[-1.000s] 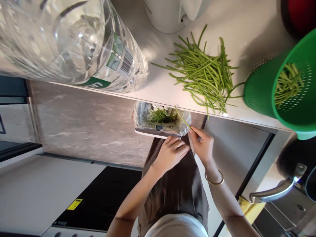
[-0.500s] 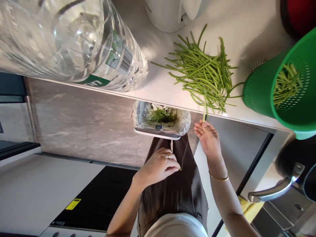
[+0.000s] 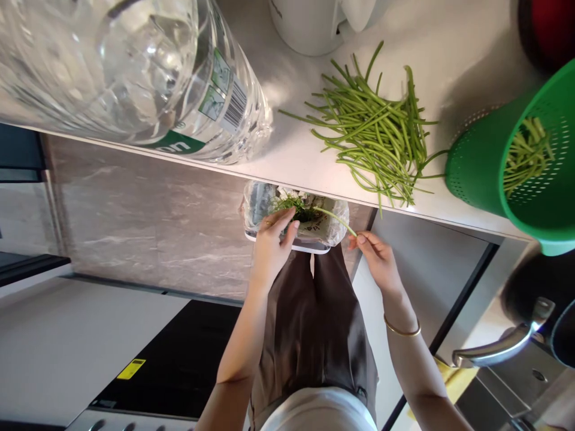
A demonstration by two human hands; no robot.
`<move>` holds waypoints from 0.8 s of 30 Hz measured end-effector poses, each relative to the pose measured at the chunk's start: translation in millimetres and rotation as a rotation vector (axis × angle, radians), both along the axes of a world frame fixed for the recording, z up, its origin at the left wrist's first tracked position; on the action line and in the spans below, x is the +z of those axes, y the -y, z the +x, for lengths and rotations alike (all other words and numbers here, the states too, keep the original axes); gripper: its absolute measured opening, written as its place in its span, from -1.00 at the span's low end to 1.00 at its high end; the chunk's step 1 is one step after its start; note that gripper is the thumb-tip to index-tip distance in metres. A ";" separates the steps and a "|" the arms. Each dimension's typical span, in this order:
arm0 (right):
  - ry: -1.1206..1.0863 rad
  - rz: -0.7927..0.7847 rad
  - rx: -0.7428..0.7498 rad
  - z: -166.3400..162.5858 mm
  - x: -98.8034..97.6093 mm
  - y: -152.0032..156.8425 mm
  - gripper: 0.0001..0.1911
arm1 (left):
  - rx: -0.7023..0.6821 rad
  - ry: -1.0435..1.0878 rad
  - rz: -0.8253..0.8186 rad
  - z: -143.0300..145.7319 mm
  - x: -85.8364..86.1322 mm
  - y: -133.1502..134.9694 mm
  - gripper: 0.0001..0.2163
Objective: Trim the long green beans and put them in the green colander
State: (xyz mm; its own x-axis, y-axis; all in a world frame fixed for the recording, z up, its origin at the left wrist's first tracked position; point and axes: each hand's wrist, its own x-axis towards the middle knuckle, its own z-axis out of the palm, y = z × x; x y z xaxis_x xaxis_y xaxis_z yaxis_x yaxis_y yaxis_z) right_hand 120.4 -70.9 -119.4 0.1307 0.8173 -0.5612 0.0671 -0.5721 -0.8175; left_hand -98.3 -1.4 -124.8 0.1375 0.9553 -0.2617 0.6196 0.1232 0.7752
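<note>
While right fingers point(image 3: 371, 242) pinch 1 slender, curved stem point(image 3: 336, 217), empty left fingers point(image 3: 281, 220) stand parted

gold ring point(image 3: 268, 223) | thin gold bangle point(image 3: 402, 333) | brown trousers point(image 3: 317, 335) | white top point(image 3: 318, 412)

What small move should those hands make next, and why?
Probably bring the left hand across to the free end of the slim green stem: the right hand pinches only its other end, and the left hand sits apart from it, over the white-rimmed, plastic-lined bin.
</note>
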 end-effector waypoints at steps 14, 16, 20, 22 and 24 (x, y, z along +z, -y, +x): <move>0.016 -0.005 0.231 1.6 3.1 -2.0 -0.68 | 0.239 0.827 -0.640 9.5 12.6 -2.3 -0.80; -0.059 -0.002 0.252 -3.7 2.4 -3.2 -0.66 | 0.250 0.965 -0.761 16.5 9.4 1.5 -0.77; -0.221 -0.006 0.216 -17.1 2.2 -5.3 -0.66 | 0.273 0.912 -0.770 31.9 1.0 9.7 -0.75; -0.253 -0.005 0.152 -22.3 1.3 -5.5 -0.67 | 0.210 0.756 -0.682 34.9 0.1 12.9 -0.75; -0.253 -0.009 0.047 -25.3 -1.6 -5.1 -0.68 | 0.075 0.579 -0.597 33.5 4.2 15.4 -0.77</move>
State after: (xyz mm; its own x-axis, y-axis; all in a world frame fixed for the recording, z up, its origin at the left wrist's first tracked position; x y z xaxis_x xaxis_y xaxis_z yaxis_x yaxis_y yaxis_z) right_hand 95.1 -65.8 -121.0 -0.0524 0.8141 -0.5783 -0.1126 -0.5802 -0.8066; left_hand -64.8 -16.8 -120.6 0.3475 0.6905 -0.6343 0.1170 0.6393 0.7600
